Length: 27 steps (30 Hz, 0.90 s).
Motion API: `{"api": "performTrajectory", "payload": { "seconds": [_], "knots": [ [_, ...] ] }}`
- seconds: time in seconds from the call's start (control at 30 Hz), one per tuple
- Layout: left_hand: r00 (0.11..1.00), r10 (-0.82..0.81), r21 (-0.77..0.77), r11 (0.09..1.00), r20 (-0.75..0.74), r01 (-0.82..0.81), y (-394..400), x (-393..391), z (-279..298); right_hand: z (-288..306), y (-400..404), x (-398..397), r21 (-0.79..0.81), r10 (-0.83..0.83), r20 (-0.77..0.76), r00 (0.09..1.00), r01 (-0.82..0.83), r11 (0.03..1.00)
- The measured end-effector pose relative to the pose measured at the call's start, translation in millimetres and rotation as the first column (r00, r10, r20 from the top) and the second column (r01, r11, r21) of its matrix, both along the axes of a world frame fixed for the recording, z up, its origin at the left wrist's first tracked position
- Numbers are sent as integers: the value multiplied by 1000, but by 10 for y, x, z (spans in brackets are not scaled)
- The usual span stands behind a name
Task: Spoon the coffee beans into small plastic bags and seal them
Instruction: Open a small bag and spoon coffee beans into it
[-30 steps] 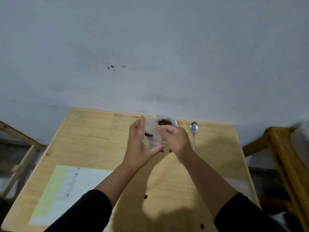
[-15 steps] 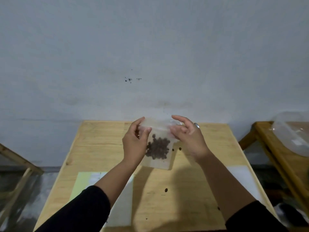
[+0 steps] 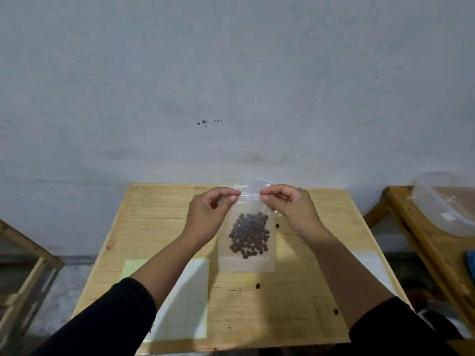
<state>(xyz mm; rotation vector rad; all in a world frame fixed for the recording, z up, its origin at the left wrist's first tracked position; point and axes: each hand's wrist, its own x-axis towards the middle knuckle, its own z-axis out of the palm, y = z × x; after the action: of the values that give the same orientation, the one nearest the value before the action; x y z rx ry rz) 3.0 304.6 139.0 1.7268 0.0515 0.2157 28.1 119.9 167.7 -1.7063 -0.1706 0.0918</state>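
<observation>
Two hands pinching bag (image 3: pixel 246 253) top edge, left hand (image 3: pixel 205 217), right hand (image 3: pixel 288 209); beans (image 3: pixel 249 235) inside, above table (image 3: pixel 321 253)

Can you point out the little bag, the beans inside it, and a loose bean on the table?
plastic bag (image 3: pixel 246 263): head view, its clear lower edge.
coffee beans (image 3: pixel 248 235): head view, middle of the pile.
loose bean (image 3: pixel 257 286): head view, its centre.

Wooden table (image 3: pixel 159 227), pale sheet (image 3: pixel 190 317), perhaps paper.
</observation>
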Motion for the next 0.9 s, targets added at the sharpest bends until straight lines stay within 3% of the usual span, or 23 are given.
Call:
{"api": "performTrajectory", "payload": {
  "seconds": [0.2,0.33,0.53,0.67,0.9],
  "knots": [
    [998,45,0,999,34,-45,-62,4,60,-25,76,46,76,-81,-21,996,83,994],
    [996,86,-1,996,29,-86,-89,23,26,-70,93,88,37,-74,-14,997,75,997],
    [1000,16,49,999,5,-16,-111,20,24,-141,129,105,-91,-1,6,1000,1,996],
    [1000,14,26,1000,-10,-13,-119,11,48,-150,152,75,-52,-15,-25,1000,13,999],
    [998,54,117,992,-36,-49,-176,-11,37,-217,226,28,15,-52,-55,997,53,998]
  ]
}}
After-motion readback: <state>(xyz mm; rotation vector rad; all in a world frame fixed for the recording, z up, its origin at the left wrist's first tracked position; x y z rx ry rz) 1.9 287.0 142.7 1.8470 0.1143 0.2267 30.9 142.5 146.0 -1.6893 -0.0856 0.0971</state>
